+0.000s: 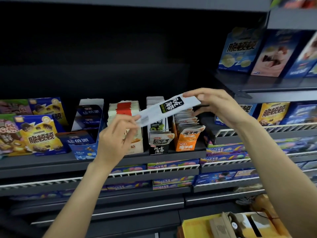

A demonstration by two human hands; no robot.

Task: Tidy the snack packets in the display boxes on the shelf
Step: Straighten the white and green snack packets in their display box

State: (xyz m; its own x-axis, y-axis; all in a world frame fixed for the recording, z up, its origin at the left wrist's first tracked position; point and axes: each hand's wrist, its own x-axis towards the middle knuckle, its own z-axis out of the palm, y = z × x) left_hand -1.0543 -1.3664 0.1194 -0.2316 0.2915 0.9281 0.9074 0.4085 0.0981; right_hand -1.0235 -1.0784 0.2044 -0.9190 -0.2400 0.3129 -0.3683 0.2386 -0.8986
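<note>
A stack of white snack packets (169,108) with a black label is held lengthwise in the air above the display boxes. My left hand (118,133) pinches its lower left end and my right hand (219,103) pinches its upper right end. Directly below stands the black-and-white display box (158,148) holding more of the same packets. An orange display box (186,145) of orange packets sits to its right, and a beige box (135,148) with red-and-white packets to its left, partly hidden by my left hand.
A blue display box (85,145) and yellow-and-blue snack bags (40,134) fill the shelf's left side. Blue boxes (240,50) stand on the upper right shelf. Wire-fronted lower shelves (154,171) hold colourful flat packs. A yellow carton (231,225) sits at lower right.
</note>
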